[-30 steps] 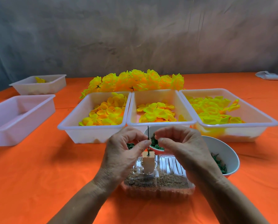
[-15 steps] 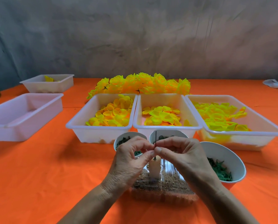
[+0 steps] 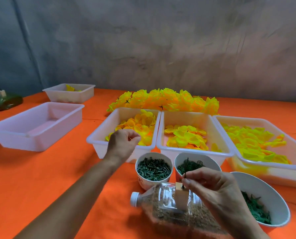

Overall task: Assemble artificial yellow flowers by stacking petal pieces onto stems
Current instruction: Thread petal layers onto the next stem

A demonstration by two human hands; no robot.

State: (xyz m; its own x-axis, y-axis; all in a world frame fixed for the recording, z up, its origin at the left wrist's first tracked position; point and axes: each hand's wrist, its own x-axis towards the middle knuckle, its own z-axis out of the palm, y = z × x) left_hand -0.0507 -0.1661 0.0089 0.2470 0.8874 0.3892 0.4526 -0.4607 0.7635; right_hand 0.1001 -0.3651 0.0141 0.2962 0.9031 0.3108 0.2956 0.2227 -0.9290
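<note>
Crowding the orange table (image 3: 40,178): three petal trays (image 3: 99,135), three bowls (image 3: 153,169), a sand-filled bottle (image 3: 169,209) lying flat; right hand (image 3: 217,190) pinches the upright stem (image 3: 185,173) above its wooden block (image 3: 180,195), left hand (image 3: 121,145) loosely curled over leftmost tray's petals (image 3: 143,125), grasp unclear.

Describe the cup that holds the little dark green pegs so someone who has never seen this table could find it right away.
Start at the three white petal bins in a row; the left bin has the left hand over it. Just in front of that bin stands a small white cup. Unlike the cup of green rings beside it, it holds short straight pegs.
</note>
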